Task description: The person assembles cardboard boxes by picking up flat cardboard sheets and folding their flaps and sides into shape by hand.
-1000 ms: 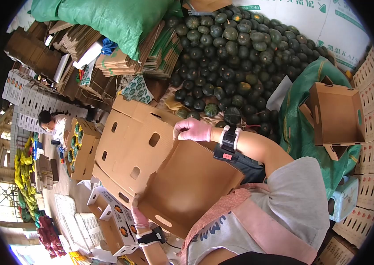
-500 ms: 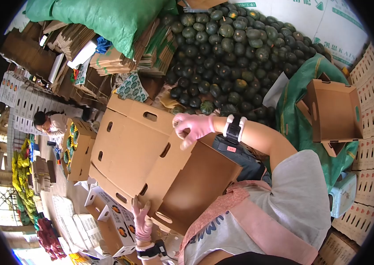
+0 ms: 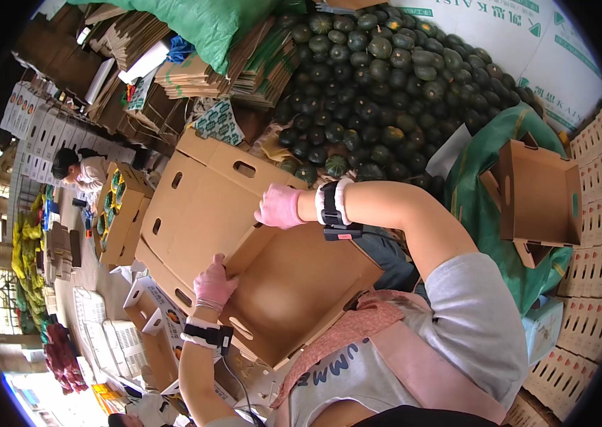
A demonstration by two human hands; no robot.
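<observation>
A large brown cardboard box lies in front of my body, its inside facing me and a wide slotted flap spread out beyond it. My right hand, in a pink glove, closes over the fold between flap and box at the upper end. At the lower end of the same fold, my left hand, also pink-gloved, grips the cardboard with its thumb raised. The fingertips of both hands are partly hidden behind the board.
Dark green squashes are heaped beyond the box. Another open carton rests on a green sack to the right. Printed cartons stand at lower left. A co-worker bends over a filled box. Flattened cardboard is stacked behind.
My right hand has moved down and left along the fold and closed. My left hand has moved up onto the edge. The slotted panel between them has turned inward, and the box has shifted slightly.
</observation>
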